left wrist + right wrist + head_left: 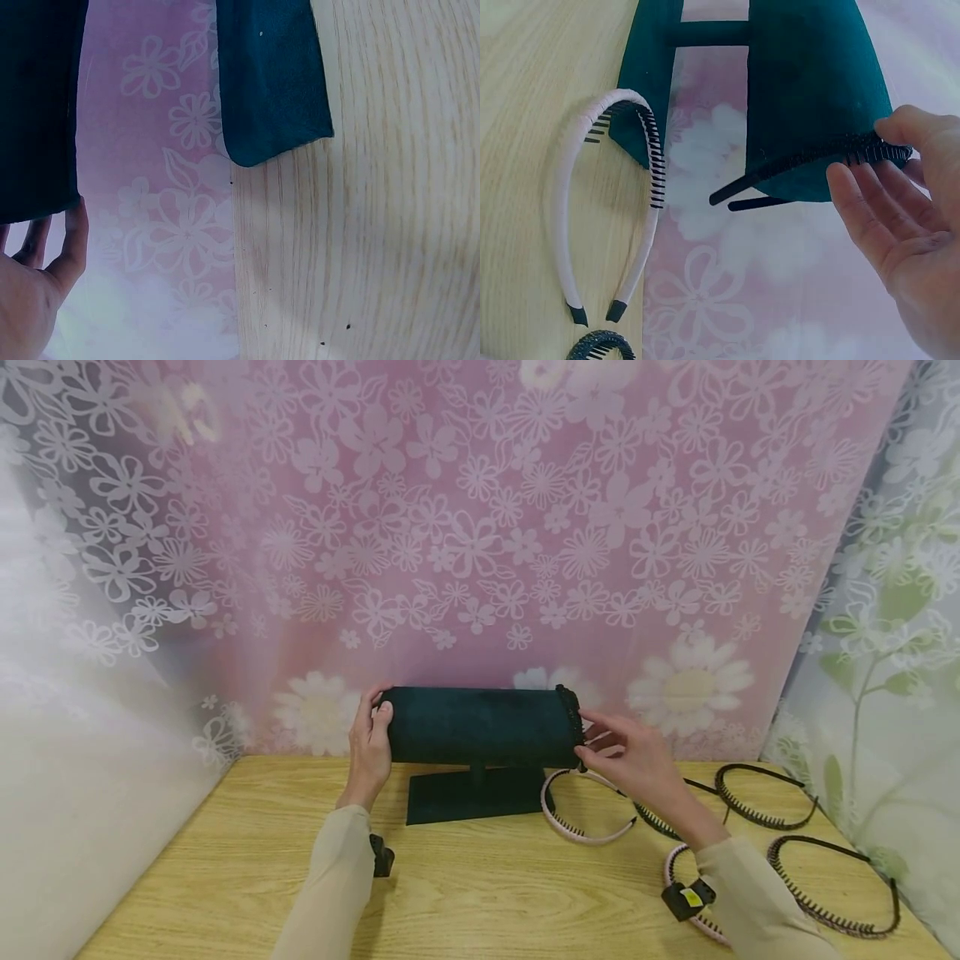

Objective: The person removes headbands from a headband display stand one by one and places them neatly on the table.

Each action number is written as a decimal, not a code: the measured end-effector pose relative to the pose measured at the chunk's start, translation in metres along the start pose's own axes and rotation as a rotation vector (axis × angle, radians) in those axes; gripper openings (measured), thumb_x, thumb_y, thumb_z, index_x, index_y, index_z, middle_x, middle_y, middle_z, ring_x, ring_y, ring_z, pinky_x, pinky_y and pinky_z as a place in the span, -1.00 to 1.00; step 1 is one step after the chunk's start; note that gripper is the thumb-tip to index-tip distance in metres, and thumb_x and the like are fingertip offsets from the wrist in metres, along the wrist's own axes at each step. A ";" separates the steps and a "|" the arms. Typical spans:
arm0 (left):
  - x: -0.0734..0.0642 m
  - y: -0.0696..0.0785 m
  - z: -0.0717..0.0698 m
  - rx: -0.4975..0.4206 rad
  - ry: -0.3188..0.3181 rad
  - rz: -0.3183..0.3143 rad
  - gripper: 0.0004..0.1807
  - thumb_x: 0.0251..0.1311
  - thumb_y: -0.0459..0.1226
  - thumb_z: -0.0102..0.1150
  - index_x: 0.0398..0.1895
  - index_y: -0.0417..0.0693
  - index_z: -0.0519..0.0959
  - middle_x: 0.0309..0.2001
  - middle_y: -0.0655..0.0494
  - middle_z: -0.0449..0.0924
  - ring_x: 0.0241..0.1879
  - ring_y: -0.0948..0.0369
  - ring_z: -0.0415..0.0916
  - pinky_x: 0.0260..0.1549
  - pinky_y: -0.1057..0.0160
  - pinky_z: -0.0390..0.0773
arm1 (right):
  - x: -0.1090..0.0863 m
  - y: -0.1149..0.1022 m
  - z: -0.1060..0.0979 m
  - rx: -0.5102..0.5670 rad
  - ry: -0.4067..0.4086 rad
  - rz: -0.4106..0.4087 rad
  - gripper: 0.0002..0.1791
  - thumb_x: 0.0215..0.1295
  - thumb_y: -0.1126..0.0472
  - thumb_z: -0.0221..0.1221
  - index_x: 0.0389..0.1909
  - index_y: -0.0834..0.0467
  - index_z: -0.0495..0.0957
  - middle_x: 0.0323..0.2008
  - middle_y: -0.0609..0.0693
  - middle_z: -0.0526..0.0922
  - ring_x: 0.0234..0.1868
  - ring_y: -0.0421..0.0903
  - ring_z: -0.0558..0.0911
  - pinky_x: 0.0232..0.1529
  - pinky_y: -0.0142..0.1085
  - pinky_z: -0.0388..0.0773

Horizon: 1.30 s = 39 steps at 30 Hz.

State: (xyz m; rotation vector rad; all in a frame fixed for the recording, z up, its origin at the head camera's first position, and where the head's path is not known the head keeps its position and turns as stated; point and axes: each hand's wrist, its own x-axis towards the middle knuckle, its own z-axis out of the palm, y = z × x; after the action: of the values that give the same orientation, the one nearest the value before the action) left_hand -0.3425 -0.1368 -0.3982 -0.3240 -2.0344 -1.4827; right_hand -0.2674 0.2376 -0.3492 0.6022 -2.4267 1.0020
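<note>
A dark green velvet headband stand point(480, 722) has a horizontal roll on a short post above a flat base point(446, 797). My left hand point(370, 743) grips the roll's left end, thumb in front; in the left wrist view, fingertips point(76, 217) touch its edge. Over the right end of the roll sits a black beaded headband point(810, 160) with comb teeth, its two tips hanging below the roll. My right hand point(633, 756) pinches this headband at its curved part, thumb and fingers on either side of the band.
A pale pink headband point(565, 195) lies on the wooden table point(465, 893) beside the stand's base. Farther right lie several more headbands, including a dark one point(806, 897) near the right edge and a pink one point(670, 864) partly under my right forearm. A flowered curtain point(480, 527) hangs behind.
</note>
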 end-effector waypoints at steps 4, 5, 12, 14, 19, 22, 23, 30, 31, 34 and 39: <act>0.000 0.000 0.000 0.003 0.004 0.004 -0.51 0.62 -0.02 -0.28 0.46 0.09 0.35 0.42 0.06 0.37 0.42 0.05 0.29 0.47 -0.17 0.20 | -0.003 0.000 0.001 0.041 0.009 0.007 -0.42 0.26 0.34 0.37 0.33 0.17 0.54 -0.19 0.07 0.71 -0.21 -0.06 0.76 -0.21 -0.50 0.65; 0.000 0.000 0.000 0.005 0.004 0.004 -0.51 0.62 -0.02 -0.28 0.46 0.09 0.35 0.41 0.06 0.37 0.42 0.05 0.29 0.46 -0.17 0.20 | -0.003 -0.001 0.001 0.050 0.011 0.008 -0.42 0.26 0.35 0.37 0.32 0.17 0.55 -0.19 0.08 0.70 -0.21 -0.06 0.76 -0.21 -0.50 0.65; 0.001 0.000 0.000 0.008 0.008 0.003 -0.51 0.62 0.00 -0.27 0.45 0.10 0.35 0.41 0.06 0.37 0.41 0.04 0.29 0.45 -0.18 0.21 | -0.006 -0.002 0.002 0.075 0.026 0.001 -0.44 0.25 0.37 0.37 0.30 0.16 0.57 -0.19 0.09 0.69 -0.19 0.00 0.75 -0.21 -0.52 0.63; 0.001 0.000 0.000 0.006 0.007 0.002 -0.51 0.62 0.00 -0.27 0.45 0.09 0.36 0.40 0.07 0.37 0.41 0.04 0.29 0.45 -0.19 0.21 | -0.006 -0.003 0.002 0.077 0.033 -0.008 -0.45 0.24 0.38 0.37 0.28 0.15 0.58 -0.19 0.08 0.69 -0.20 0.00 0.76 -0.22 -0.52 0.64; 0.000 0.001 0.001 0.003 0.011 0.000 -0.52 0.61 -0.01 -0.26 0.44 0.09 0.37 0.39 0.08 0.38 0.40 0.05 0.30 0.45 -0.17 0.22 | -0.007 -0.003 0.002 0.088 0.044 -0.021 -0.45 0.22 0.40 0.38 0.26 0.16 0.60 -0.20 0.09 0.68 -0.22 -0.06 0.75 -0.23 -0.52 0.64; 0.000 0.001 0.000 0.003 0.012 0.000 -0.52 0.61 -0.01 -0.25 0.44 0.09 0.37 0.40 0.07 0.38 0.40 0.05 0.29 0.45 -0.17 0.21 | -0.007 -0.002 0.001 0.098 0.051 -0.020 -0.45 0.22 0.42 0.37 0.26 0.18 0.59 -0.20 0.11 0.68 -0.22 -0.13 0.74 -0.22 -0.53 0.64; 0.000 0.001 0.000 0.003 0.012 0.001 -0.52 0.61 -0.01 -0.25 0.44 0.09 0.37 0.40 0.07 0.38 0.40 0.05 0.30 0.45 -0.17 0.21 | -0.007 -0.001 0.001 0.103 0.053 -0.019 -0.45 0.22 0.43 0.36 0.26 0.19 0.59 -0.20 0.11 0.68 -0.22 -0.16 0.74 -0.22 -0.53 0.64; 0.001 0.000 0.000 0.005 0.004 0.000 -0.52 0.61 -0.01 -0.26 0.45 0.08 0.35 0.42 0.05 0.37 0.41 0.03 0.29 0.46 -0.18 0.19 | -0.009 -0.003 -0.008 0.077 0.076 -0.017 -0.46 0.23 0.41 0.37 0.26 0.18 0.60 -0.18 0.11 0.71 -0.23 -0.30 0.70 -0.21 -0.54 0.65; 0.001 0.000 0.000 0.005 0.004 -0.001 -0.52 0.61 -0.02 -0.26 0.45 0.08 0.35 0.42 0.05 0.37 0.41 0.03 0.29 0.46 -0.18 0.19 | -0.010 -0.004 -0.009 0.075 0.077 -0.018 -0.47 0.24 0.40 0.37 0.26 0.17 0.60 -0.18 0.11 0.71 -0.23 -0.31 0.69 -0.21 -0.53 0.65; 0.001 0.000 0.000 0.004 0.005 -0.001 -0.52 0.61 -0.02 -0.26 0.45 0.08 0.35 0.42 0.05 0.37 0.41 0.03 0.29 0.47 -0.18 0.19 | -0.013 -0.006 -0.013 0.075 0.081 -0.024 -0.47 0.25 0.40 0.37 0.26 0.15 0.60 -0.18 0.10 0.71 -0.23 -0.36 0.67 -0.21 -0.53 0.65; 0.001 0.000 0.000 -0.004 0.004 0.001 -0.52 0.62 -0.03 -0.26 0.45 0.07 0.36 0.41 0.05 0.37 0.41 0.03 0.30 0.47 -0.17 0.20 | -0.022 -0.009 -0.020 0.082 0.087 -0.046 -0.45 0.23 0.43 0.36 0.27 0.15 0.59 -0.19 0.09 0.70 -0.21 -0.44 0.64 -0.21 -0.57 0.63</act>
State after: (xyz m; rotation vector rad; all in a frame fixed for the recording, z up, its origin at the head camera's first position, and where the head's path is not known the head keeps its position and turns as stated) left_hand -0.3434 -0.1370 -0.3974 -0.3228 -2.0286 -1.4856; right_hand -0.2406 0.2513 -0.3435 0.6266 -2.2953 1.0895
